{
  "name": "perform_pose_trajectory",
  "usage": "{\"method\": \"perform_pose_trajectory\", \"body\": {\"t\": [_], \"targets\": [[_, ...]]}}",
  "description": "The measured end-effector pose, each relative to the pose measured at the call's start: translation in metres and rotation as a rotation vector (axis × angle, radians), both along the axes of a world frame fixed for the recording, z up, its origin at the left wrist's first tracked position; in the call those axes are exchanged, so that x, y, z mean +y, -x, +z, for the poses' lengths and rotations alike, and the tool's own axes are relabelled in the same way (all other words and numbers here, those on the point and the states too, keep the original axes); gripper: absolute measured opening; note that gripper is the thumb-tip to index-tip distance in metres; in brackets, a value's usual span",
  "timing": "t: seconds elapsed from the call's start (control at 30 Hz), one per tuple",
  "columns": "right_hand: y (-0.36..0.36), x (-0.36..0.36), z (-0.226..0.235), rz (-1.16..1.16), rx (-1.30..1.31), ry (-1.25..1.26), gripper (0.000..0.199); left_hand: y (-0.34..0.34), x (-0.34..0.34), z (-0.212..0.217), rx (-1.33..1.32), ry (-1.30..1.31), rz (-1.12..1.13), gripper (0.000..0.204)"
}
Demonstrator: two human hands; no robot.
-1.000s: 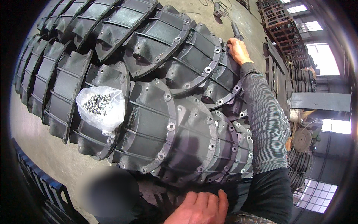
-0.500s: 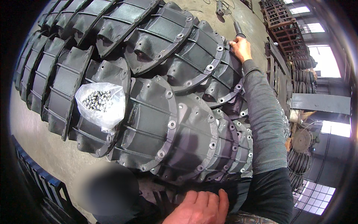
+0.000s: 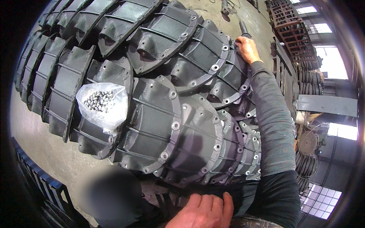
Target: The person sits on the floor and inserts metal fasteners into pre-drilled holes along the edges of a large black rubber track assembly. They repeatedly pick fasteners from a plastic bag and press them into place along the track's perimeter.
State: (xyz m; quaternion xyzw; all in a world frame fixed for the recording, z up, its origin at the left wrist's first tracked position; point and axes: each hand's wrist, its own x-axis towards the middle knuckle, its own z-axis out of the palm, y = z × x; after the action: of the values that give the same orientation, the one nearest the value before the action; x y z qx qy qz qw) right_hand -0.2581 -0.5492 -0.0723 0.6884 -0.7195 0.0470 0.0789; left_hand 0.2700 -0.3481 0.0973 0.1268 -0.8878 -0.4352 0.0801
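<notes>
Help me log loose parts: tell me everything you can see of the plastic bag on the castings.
The bag is translucent and whitish, apparently plastic, with crinkled, shiny walls. A heap of small, rounded, silver and dark pieces, metallic-looking, shows in its upper-left part. Its lower end narrows to a crumpled tip. It sits left of the picture's middle, resting mainly on one dark ribbed casting. I cannot tell whether its mouth is open.

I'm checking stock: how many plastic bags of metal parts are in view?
1: the clear plastic bag lies on a dark casting, left of centre. Others may be hidden.
</notes>
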Motion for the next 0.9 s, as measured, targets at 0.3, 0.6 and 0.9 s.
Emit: {"method": "perform_pose_trajectory", "body": {"t": [0.3,0.6,0.9], "targets": [[-0.009,-0.009,0.004,-0.039,0.276,-0.126,0.015,-0.001,0.002,0.000,-0.001,-0.018,0.008,0.050],[-0.025,-0.005,0.003,-0.372,0.057,-0.052,0.023,-0.004,0.004,-0.001,-0.019,-0.002,-0.007,0.051],[-0.019,-0.007,-0.009,-0.322,0.055,0.034,0.021,0.002,0.005,-0.002,-0.051,0.029,-0.041,0.048]]}}
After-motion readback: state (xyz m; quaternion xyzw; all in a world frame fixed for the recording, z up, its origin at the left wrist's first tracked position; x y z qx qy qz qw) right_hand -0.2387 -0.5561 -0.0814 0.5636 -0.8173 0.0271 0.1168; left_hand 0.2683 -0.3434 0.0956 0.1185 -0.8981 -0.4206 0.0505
